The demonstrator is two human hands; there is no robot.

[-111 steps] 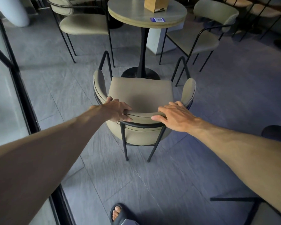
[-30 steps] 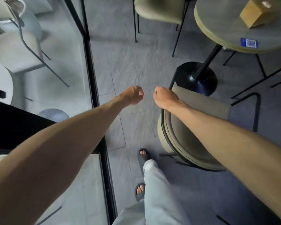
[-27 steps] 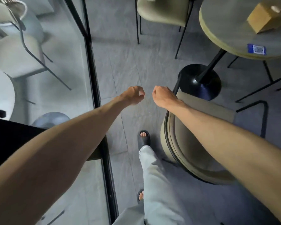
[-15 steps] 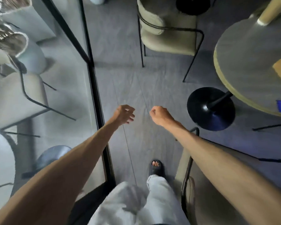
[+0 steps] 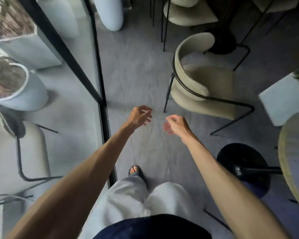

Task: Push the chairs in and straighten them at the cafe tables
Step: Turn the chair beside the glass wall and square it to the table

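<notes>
- Left hand (image 5: 140,116): held out over the floor, fingers loosely curled, holding nothing.
- Right hand (image 5: 177,125): near the left one and not touching it, fingers also loosely curled and empty.
- Floor (image 5: 136,66): grey tiles. Below the hands are a foot (image 5: 135,170) in a dark sandal and pale grey trouser legs.
- Chair (image 5: 207,78): beige with a black metal frame, standing ahead and to the right of the right hand. Neither hand touches it. Its curved back is turned toward the aisle and its seat faces away to the right.
- Second chair (image 5: 185,14): the same kind, farther on, cut off by the top edge.
- Planter (image 5: 280,102): a white box with greenery at the right edge, between the chair and the surface.
- Surface (image 5: 290,152): round, cut off by the right edge. Its black base (image 5: 243,169) stands on the floor beside the right forearm.
- Glass wall (image 5: 100,80): black-framed, along the left side. Blurred seating and pots show through it.
</notes>
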